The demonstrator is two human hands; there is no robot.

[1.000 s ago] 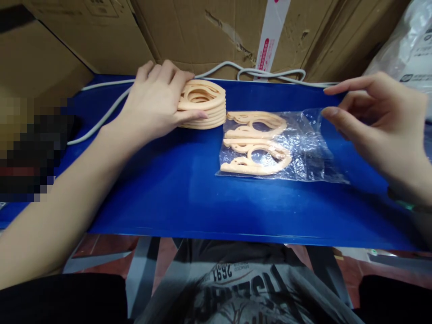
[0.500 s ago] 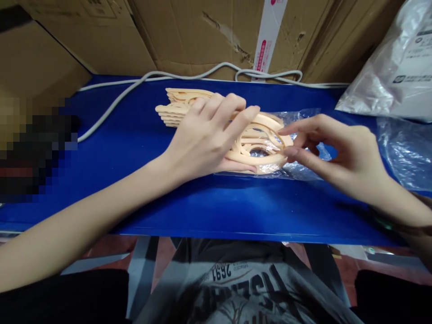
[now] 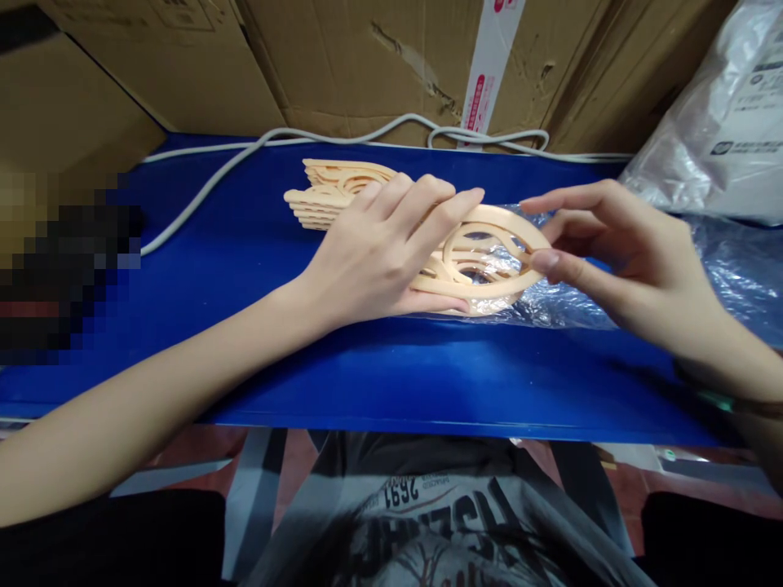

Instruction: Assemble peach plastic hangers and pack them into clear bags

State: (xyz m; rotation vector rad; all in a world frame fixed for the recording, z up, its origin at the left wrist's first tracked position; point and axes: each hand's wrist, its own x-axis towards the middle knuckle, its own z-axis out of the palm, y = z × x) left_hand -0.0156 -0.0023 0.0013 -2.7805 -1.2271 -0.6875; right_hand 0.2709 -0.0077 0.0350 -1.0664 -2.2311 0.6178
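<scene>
A stack of peach-coloured flat openwork pieces [image 3: 309,208], their exact kind unclear, lies on the blue tabletop. My left hand [image 3: 382,253] is wrapped over its middle, with the thumb along the near side, and hides much of it. The top piece [image 3: 483,287] has a pointed oval loop at its right end, slightly past the loops beneath. My right hand [image 3: 624,261] pinches that tip, its thumb on top and its index finger stretched out above. Clear plastic film [image 3: 566,306] lies under and around the stack's right end.
A white cable [image 3: 275,134] runs along the back, before large cardboard boxes [image 3: 342,65]. A printed plastic bag [image 3: 703,147] stands at the back right. At the left is a pixelated dark object [image 3: 73,269]. The tabletop's front edge [image 3: 391,425] is near my body.
My right hand has shifted right, and the top piece's loop reaches further right past the others. My left hand stays on the stack, barely moved.
</scene>
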